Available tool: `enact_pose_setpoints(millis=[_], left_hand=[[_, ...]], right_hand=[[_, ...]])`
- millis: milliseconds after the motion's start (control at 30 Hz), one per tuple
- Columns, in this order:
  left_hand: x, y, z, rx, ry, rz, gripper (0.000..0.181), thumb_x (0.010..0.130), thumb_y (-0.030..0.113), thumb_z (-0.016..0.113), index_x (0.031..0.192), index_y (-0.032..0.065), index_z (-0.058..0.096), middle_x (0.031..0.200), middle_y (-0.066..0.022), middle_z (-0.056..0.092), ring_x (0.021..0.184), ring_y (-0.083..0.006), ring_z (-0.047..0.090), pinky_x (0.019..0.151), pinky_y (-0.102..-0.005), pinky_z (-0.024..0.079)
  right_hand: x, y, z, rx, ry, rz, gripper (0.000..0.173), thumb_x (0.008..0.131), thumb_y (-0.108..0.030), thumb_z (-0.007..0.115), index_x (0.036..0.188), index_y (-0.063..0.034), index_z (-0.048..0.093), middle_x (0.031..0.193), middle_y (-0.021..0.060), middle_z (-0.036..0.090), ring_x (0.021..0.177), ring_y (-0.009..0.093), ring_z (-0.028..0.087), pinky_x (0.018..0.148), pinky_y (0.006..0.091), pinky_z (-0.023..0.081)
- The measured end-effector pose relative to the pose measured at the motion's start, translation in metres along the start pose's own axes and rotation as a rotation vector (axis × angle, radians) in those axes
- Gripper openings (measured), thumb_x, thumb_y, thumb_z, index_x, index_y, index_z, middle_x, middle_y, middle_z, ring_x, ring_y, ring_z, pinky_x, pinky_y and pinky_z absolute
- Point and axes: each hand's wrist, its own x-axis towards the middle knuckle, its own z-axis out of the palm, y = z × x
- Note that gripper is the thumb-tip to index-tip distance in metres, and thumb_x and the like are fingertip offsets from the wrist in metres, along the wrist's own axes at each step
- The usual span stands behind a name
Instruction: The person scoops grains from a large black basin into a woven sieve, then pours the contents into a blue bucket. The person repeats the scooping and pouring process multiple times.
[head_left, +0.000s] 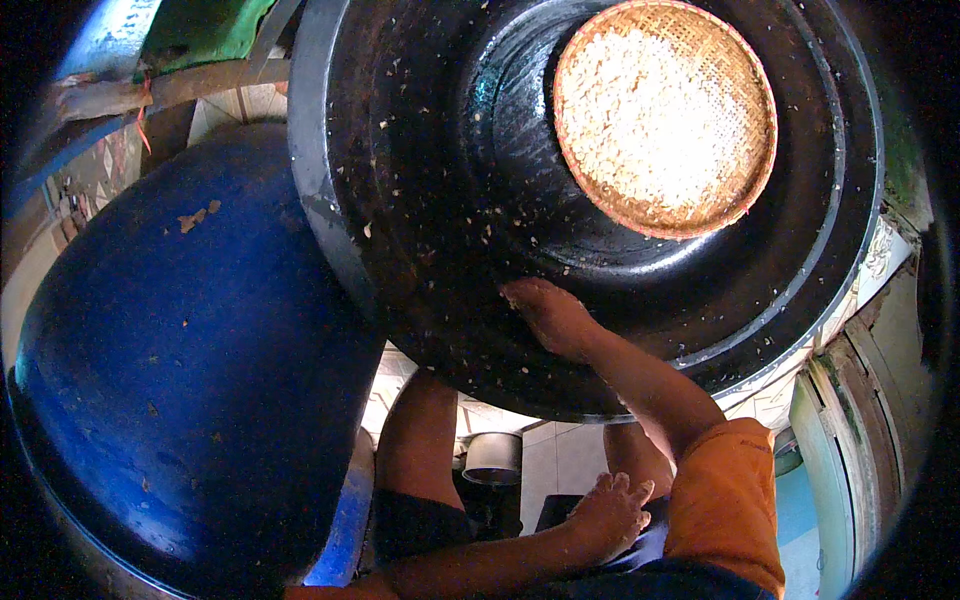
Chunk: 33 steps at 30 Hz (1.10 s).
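A round woven bamboo tray (766, 180) holds many pale, overexposed pieces (660, 112) and rests inside a wide black basin (420, 225). Small pale bits are scattered over the basin's dark surface. My right hand (551, 315) reaches onto the near part of the basin, below and left of the tray; its fingertips are dark against the surface, and whether they hold anything does not show. Low in the picture, my left hand (615, 517) is raised near my lap, fingers apart and dusted with pale residue, holding nothing visible.
A large blue rounded vessel (202, 337) stands at the left, close against the basin. Between my legs, a metal pot (493, 457) is on the tiled floor (559, 457). Worn wooden boards (862, 435) stand at the right, and a wooden beam (187, 86) crosses the upper left.
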Motion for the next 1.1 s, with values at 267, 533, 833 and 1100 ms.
enact_pose_setpoints(millis=[267,533,833,1100], left_hand=[[0.0,0.001,0.002,0.061,-0.001,-0.003,0.026,0.095,0.024,0.049,0.105,0.0148,0.071,0.134,-0.0172,0.05,0.108,-0.034,0.056,0.086,-0.0469,0.046],[0.001,0.0,0.004,0.109,0.002,0.026,0.026,0.095,0.025,0.05,0.104,0.014,0.072,0.134,-0.0168,0.05,0.107,-0.034,0.057,0.087,-0.0473,0.046],[-0.002,0.0,-0.002,0.097,0.009,0.041,0.029,0.096,0.028,0.05,0.107,0.0105,0.07,0.136,-0.0176,0.048,0.107,-0.0331,0.056,0.084,-0.0475,0.047],[0.0,-0.003,-0.004,0.067,-0.045,0.021,0.033,0.098,0.032,0.047,0.114,0.0112,0.067,0.138,-0.0171,0.047,0.111,-0.0338,0.053,0.086,-0.05,0.045]], right_hand=[[-0.049,-0.006,-0.003,-0.048,-0.101,-0.022,0.038,0.087,-0.02,0.066,0.122,-0.0066,0.06,0.118,0.0201,0.061,0.111,0.039,0.057,0.095,0.0452,0.048],[-0.051,0.0,0.006,-0.032,-0.056,0.0,0.027,0.081,-0.02,0.074,0.103,-0.0058,0.068,0.103,0.0133,0.067,0.096,0.032,0.065,0.084,0.0403,0.053],[-0.043,0.023,-0.04,0.677,-0.3,0.313,0.017,0.083,-0.017,0.065,0.091,-0.0021,0.065,0.09,0.0127,0.066,0.083,0.024,0.064,0.075,0.0383,0.051],[0.003,-0.05,-0.163,0.9,0.965,-0.003,0.019,0.091,-0.02,0.062,0.095,-0.0021,0.063,0.089,0.006,0.064,0.077,0.015,0.06,0.076,0.029,0.051]])
